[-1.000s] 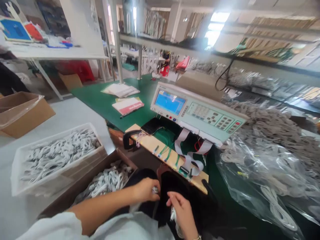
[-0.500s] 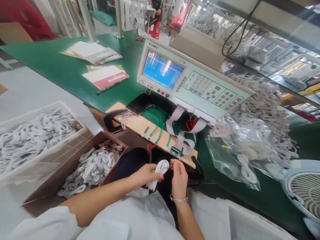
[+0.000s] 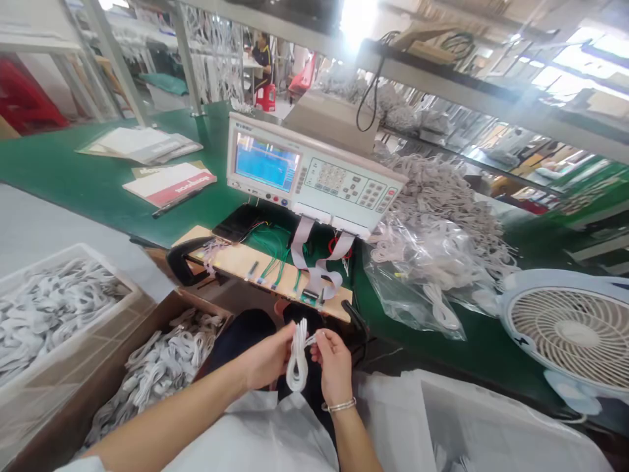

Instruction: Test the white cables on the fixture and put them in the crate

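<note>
A coiled white cable (image 3: 297, 357) hangs between my two hands over my lap. My left hand (image 3: 265, 359) grips the coil from the left, fingers closed on it. My right hand (image 3: 334, 364), with a thin bracelet on the wrist, pinches one end of the same cable. Just beyond the hands is a wooden test board (image 3: 240, 261) with green wires and grey ribbon leads. Behind it stands a beige cable tester (image 3: 314, 177) with a blue screen.
A cardboard box (image 3: 147, 370) and a clear bin (image 3: 49, 308) of white cables sit at my left. A plastic bag of cables (image 3: 422, 269) lies right of the tester, a white fan (image 3: 570, 334) further right. Papers and a pen (image 3: 170, 183) rest on the green table.
The view has swung up and right, bringing the fan in. My hands have stayed over my lap; the coil now hangs vertically between them instead of fanned out sideways.
</note>
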A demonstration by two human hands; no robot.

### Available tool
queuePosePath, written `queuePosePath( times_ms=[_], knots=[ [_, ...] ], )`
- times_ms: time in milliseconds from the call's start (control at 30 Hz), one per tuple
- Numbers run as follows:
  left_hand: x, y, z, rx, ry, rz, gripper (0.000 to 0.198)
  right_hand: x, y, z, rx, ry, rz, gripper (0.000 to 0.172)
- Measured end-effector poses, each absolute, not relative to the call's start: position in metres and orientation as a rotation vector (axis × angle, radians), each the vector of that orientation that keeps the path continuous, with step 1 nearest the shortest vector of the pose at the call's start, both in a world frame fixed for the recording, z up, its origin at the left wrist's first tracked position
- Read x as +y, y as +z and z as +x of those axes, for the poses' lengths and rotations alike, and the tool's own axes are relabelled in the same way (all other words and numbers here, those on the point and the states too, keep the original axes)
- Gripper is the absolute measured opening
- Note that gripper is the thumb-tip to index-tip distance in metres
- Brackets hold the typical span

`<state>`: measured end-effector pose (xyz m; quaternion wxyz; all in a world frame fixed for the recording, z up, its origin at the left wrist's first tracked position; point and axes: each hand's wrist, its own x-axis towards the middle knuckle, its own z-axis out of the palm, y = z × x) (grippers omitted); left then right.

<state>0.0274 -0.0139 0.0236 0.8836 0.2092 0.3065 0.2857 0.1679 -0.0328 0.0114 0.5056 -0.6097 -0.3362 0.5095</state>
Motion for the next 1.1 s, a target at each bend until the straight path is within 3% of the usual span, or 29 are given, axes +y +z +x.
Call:
queuePosePath(
  times_ms=[267, 367, 600, 900, 1100],
  knots=[
    [-0.008, 0.017, 0.04, 0.892, 0.693, 0.809, 0.028, -0.037, 0.022, 0.169, -0.777, 1.401, -1.379, 0.038],
    [-0.004, 0.018, 0.046, 0.907, 0.802, 0.897, 0.026, -0.036, 0.026, 0.17, -0.822, 1.456, -1.329, 0.035],
    [0.005, 0.023, 0.053, 0.989, 0.965, 0.867, 0.022, -0.021, 0.029, 0.175, -1.176, 1.097, -1.505, 0.028],
    [0.024, 0.023, 0.039, 0.893, 0.657, 0.88, 0.022, -0.004, 0.038, 0.181, -1.145, 1.181, -1.51, 0.025],
    [0.036, 0.029, 0.028, 0.866, 0.609, 0.721, 0.026, -0.001, 0.019, 0.173, -0.79, 1.306, -1.429, 0.026]
  ],
)
